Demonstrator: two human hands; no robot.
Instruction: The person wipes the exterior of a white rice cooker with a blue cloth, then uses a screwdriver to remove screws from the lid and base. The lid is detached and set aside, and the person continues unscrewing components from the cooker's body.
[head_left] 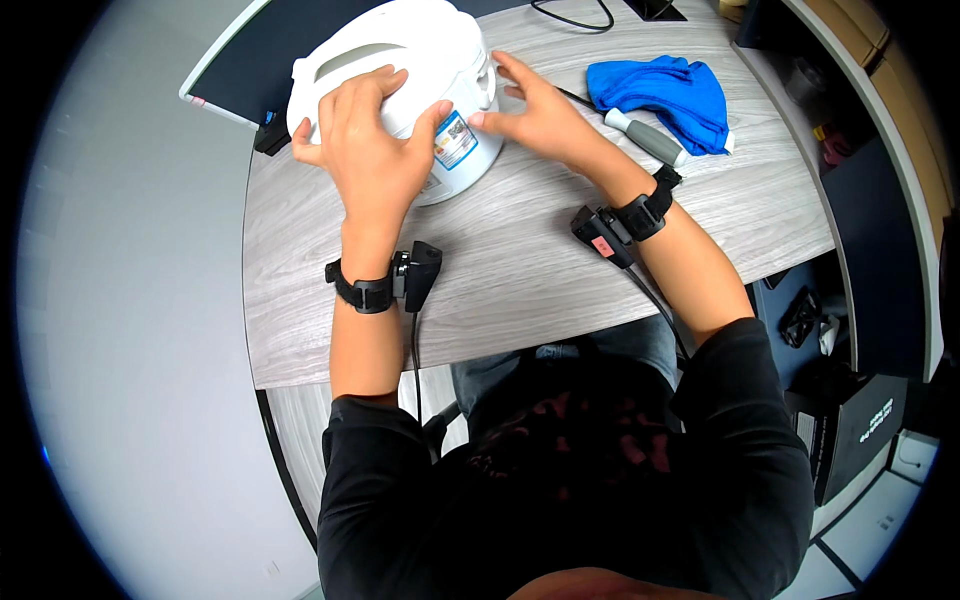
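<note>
I have the white rice cooker [432,78] at 11 o'clock in my view, standing on the grey wooden desk [520,280]. Its lid leans toward 11 and its base toward 5; the long groove [352,60] on top runs from 8 to 2, and the blue-edged label [455,140] faces 5. The left hand [368,140] lies over the near side of the lid with its fingers spread, thumb held well out toward 1. The right hand [548,115] reaches in from 4, thumb and forefinger parted at the cooker's side; I can't tell how firmly either presses. Past that hand, toward 1, I see a grey-handled tool [650,138] beside a crumpled blue cloth [665,90].
</note>
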